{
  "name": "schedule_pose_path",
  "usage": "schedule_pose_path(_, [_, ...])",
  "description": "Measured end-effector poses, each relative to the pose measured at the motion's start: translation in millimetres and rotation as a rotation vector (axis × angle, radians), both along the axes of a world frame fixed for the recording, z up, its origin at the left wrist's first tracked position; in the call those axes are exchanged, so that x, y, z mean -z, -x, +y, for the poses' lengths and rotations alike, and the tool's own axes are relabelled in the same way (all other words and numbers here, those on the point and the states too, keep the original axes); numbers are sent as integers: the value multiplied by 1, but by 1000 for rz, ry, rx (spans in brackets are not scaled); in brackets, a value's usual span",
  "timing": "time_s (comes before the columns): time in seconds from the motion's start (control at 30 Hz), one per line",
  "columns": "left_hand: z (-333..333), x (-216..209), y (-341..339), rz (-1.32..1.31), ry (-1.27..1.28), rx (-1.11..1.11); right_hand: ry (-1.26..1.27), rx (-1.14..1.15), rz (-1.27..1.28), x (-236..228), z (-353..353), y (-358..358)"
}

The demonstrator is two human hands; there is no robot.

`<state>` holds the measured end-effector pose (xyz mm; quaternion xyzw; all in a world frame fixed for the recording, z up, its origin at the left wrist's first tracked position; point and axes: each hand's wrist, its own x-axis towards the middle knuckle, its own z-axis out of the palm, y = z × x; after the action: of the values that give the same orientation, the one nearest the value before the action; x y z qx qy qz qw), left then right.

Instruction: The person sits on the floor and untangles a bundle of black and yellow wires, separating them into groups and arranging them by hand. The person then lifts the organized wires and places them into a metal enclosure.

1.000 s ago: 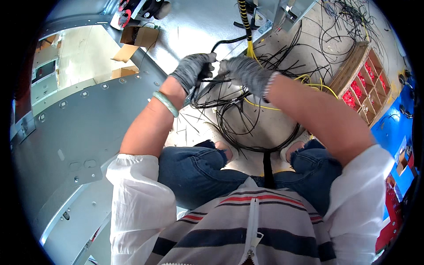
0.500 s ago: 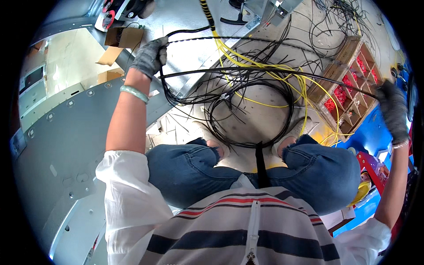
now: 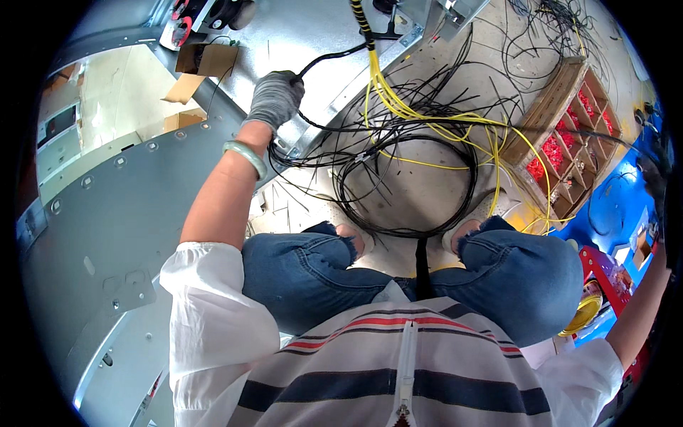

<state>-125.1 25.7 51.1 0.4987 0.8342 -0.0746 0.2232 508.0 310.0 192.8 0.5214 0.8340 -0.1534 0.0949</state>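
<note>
My left hand wears a grey glove and is closed round a black cable above the metal panel's edge. This cable runs up to a bundle of yellow wires with black wrapping at its top. From beneath my left hand, a long black wire stretches right over the wooden box toward my right hand. That gloved hand is at the dark right rim, partly cut off, with its fingers bent at the wire's end. A coil of black cable lies on the floor between my feet.
A wooden compartment box with small red parts stands at right, beside a blue surface. Loose black wires lie at the far right. A grey metal cabinet panel fills the left, with an open cardboard box beyond it.
My left hand has moved right and slightly down. My right hand has gone farther out to the right rim, and the black wire has been drawn along with it.
</note>
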Motion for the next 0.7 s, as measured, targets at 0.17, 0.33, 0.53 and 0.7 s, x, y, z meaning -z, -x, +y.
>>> schedule_pose_path(0.17, [-9, -32, -27, 39, 82, 51, 475, -413, 374, 26, -85, 251])
schedule_pose_path(0.33, [-10, -28, -39, -636, 157, -130, 664, -994, 451, 132, -156, 404])
schedule_pose_path(0.53, [-14, -28, -41, -460, 201, 86, 1450, 450, 602, 193, -231, 481])
schedule_pose_path(0.7, [-16, -35, -17, -640, 321, -277, 1503, 601, 662, 178, -235, 485])
